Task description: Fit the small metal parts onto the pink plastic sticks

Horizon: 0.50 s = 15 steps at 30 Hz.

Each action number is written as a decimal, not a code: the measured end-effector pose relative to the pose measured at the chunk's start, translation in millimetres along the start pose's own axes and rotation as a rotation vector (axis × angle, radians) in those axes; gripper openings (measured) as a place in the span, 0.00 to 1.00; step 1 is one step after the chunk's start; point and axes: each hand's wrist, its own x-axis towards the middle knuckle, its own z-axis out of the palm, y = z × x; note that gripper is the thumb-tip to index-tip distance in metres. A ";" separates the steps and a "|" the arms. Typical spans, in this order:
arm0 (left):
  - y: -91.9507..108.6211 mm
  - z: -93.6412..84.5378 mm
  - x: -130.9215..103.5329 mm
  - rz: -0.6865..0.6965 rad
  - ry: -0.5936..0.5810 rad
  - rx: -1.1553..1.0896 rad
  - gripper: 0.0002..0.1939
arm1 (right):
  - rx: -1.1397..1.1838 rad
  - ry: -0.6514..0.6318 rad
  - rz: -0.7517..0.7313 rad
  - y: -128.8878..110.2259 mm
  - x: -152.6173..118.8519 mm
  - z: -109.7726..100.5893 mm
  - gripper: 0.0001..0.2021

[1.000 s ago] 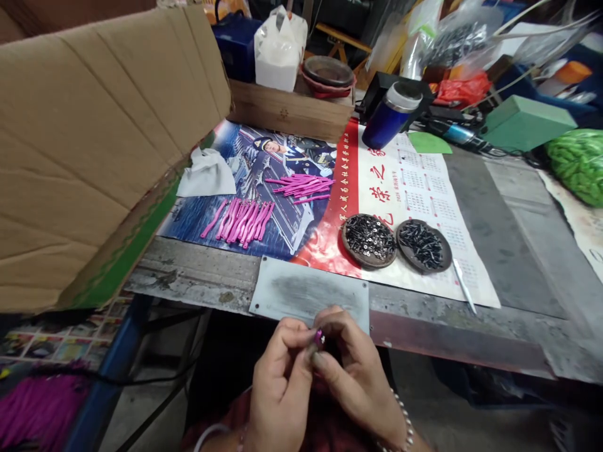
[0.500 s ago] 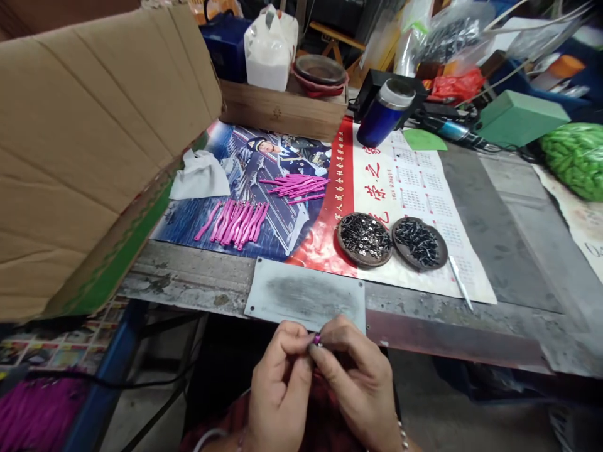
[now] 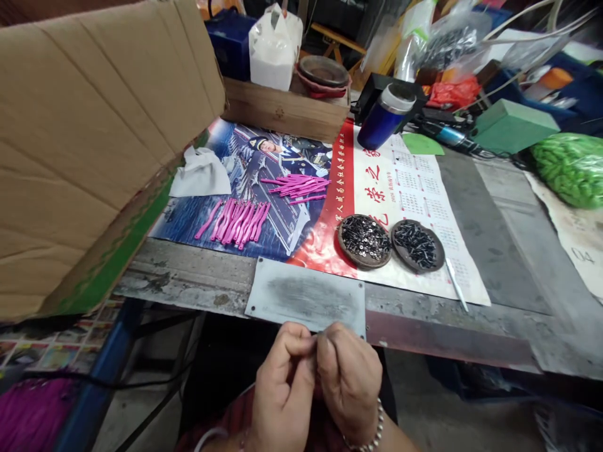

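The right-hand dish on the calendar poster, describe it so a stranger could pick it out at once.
Start at the grey workbench, where a red, white and blue calendar poster lies flat. Near the poster's front edge, the right-hand dish sits between the left-hand dish and a white pen-like tool. It holds dark, slim pieces, without the shiny rings scattered through its neighbour.
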 end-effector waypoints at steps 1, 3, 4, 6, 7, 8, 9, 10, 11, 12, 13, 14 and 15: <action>0.5 0.4 0.4 -0.001 0.002 -0.002 0.09 | 0.001 0.011 0.005 0.5 0.0 0.6 0.14; 1.3 1.2 0.9 0.003 0.009 0.000 0.10 | 0.003 0.055 0.017 1.1 0.2 1.8 0.11; 1.4 1.6 1.0 0.009 0.016 0.005 0.10 | -0.003 0.078 0.017 1.3 0.4 2.3 0.11; 1.1 1.9 0.8 0.017 0.027 0.011 0.10 | -0.018 0.095 0.008 1.8 0.8 3.0 0.12; 0.8 1.6 0.6 0.015 0.028 0.010 0.10 | -0.008 0.072 0.009 2.1 1.3 2.9 0.13; 0.5 1.2 0.3 0.009 0.029 0.006 0.10 | 0.022 0.032 0.027 2.4 1.9 2.5 0.15; 0.3 0.6 0.1 0.001 0.028 0.002 0.10 | 0.073 -0.014 0.060 2.8 2.7 1.8 0.17; 0.2 -0.1 0.1 -0.008 0.026 -0.002 0.10 | 0.141 -0.062 0.099 3.1 3.7 0.8 0.18; 0.3 -0.8 0.1 -0.011 0.026 -0.006 0.10 | 0.214 -0.106 0.133 3.3 4.7 -0.2 0.19; 0.5 -1.5 0.4 -0.008 0.028 -0.007 0.10 | 0.272 -0.132 0.153 3.4 5.6 -1.1 0.19; 0.7 -1.9 0.7 0.001 0.031 -0.008 0.10 | 0.299 -0.136 0.154 3.3 6.2 -1.8 0.18; 1.0 -2.1 1.1 0.009 0.035 -0.007 0.10 | 0.290 -0.124 0.137 3.2 6.4 -2.2 0.18; 1.2 -2.1 1.4 0.016 0.039 -0.006 0.10 | 0.250 -0.103 0.105 2.9 6.2 -2.2 0.17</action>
